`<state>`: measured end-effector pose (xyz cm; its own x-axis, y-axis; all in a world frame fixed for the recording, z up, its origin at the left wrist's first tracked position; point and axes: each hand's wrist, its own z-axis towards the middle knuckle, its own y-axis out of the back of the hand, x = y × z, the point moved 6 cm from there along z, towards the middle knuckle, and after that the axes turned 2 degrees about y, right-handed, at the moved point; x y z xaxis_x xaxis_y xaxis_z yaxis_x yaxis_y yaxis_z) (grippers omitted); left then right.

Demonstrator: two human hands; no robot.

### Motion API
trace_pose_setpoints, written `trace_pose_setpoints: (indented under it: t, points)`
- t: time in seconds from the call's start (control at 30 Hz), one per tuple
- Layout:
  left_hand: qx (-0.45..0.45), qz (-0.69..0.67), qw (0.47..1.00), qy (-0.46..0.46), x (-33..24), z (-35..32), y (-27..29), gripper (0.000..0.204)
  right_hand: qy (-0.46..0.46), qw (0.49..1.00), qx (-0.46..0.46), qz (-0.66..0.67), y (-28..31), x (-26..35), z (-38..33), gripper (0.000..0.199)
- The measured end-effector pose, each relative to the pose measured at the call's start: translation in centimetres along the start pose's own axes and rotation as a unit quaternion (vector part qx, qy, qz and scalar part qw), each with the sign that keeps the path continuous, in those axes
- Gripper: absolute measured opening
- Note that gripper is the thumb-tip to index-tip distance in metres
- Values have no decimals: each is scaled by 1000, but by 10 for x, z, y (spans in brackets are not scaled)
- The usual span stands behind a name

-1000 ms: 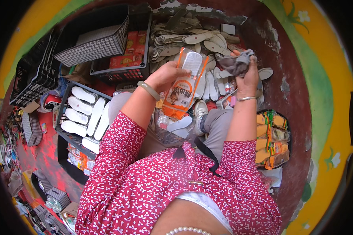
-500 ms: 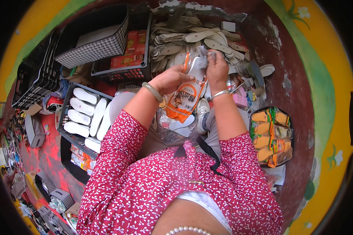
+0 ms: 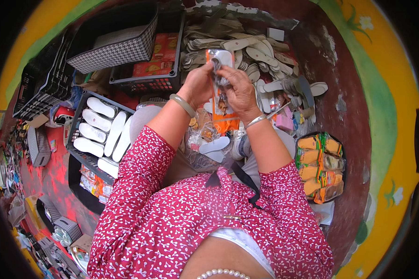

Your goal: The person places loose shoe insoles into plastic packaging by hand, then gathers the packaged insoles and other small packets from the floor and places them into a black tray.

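Both my hands are raised in front of me around a clear plastic packet with orange print (image 3: 222, 109) that holds white insoles. My left hand (image 3: 198, 86) grips its left side near the top. My right hand (image 3: 237, 88) closes on its upper part, where a dark grey insole (image 3: 217, 69) pokes in or out of the opening. A pale bangle is on my left wrist, a metal one on my right. More clear packets and white insoles (image 3: 214, 145) lie in my lap under the packet.
A black crate (image 3: 77, 123) of white insoles stands at my left. Behind it are a checked basket (image 3: 114, 49) and a crate with red packs (image 3: 156, 60). A heap of grey and beige insoles (image 3: 246, 46) lies ahead. A tub of orange packets (image 3: 319, 167) sits at my right.
My right hand came over from the right with the grey insole and joined my left on the packet. The packet has risen and now stands more upright.
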<state>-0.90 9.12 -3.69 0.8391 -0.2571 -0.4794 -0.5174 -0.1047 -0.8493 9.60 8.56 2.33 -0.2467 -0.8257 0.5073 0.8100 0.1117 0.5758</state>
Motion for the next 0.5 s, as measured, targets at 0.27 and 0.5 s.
trace_pose_setpoints:
  t: [0.27,0.5]
  points:
    - [36,-67,988,-135,-51,-11,-14,45,-168,928,284,175,-4,-20,-30,26]
    - [48,68,994,-73,-33,-15,-28,44,-351,834,-60,421,70,-60,-17,23]
